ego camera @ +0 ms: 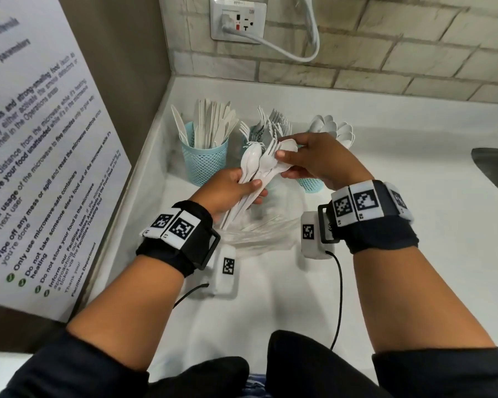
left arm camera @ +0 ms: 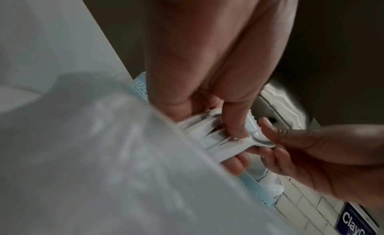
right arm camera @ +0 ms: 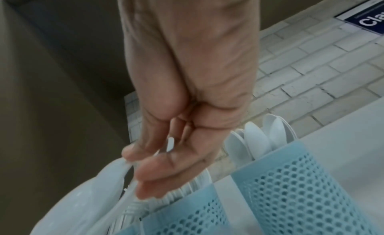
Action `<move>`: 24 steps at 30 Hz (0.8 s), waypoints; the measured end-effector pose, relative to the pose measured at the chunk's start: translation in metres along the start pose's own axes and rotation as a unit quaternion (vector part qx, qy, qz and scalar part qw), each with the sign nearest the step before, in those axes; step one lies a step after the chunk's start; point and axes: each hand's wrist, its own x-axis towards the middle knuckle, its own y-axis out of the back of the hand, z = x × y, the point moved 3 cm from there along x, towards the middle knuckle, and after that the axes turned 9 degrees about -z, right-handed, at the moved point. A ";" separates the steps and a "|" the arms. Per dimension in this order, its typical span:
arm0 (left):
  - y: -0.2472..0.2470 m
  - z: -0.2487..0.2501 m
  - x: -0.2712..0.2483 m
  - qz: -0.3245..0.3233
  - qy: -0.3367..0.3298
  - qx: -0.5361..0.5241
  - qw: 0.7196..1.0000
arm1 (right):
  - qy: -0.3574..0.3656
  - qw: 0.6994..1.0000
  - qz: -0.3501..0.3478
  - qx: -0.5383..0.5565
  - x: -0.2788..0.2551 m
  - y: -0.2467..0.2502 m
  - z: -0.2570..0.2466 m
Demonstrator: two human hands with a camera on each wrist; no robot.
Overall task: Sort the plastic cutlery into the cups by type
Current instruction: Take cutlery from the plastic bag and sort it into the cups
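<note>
The bundle of white cutlery [ego camera: 250, 179], spoons and forks mixed, stands fanned above the counter just in front of the cups. The left hand [ego camera: 230, 191] clenches it by the handles. The right hand [ego camera: 308, 159] pinches a spoon [ego camera: 286, 147] at the top of the bundle, thumb and fingers curled on its bowl end.

Behind stand three blue mesh cups: the knife cup [ego camera: 204, 159] at left, the fork cup [ego camera: 256, 133] in the middle, the spoon cup [ego camera: 311, 183] at right, half hidden by the right hand.

The risks, as I judge them: fork tines look interlocked with the spoons, so pulling one piece may drag a neighbour out and drop it on the counter [ego camera: 385, 254] or into the crumpled clear plastic bag [ego camera: 256, 237] below. The full cups are light (mesh, top-heavy with handles), and a wrist brushing one could tip it. The spoon could also land among the forks, since those cups stand close together.
</note>
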 end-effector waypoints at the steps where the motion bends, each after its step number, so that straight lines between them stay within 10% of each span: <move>1: 0.000 0.001 -0.001 -0.006 0.004 -0.016 1.000 | 0.010 1.000 0.009 0.008 0.001 -0.001 0.001; 24: -0.003 0.010 -0.014 -0.029 0.042 -0.105 0.993 | 0.118 0.973 0.197 0.022 0.010 0.000 0.008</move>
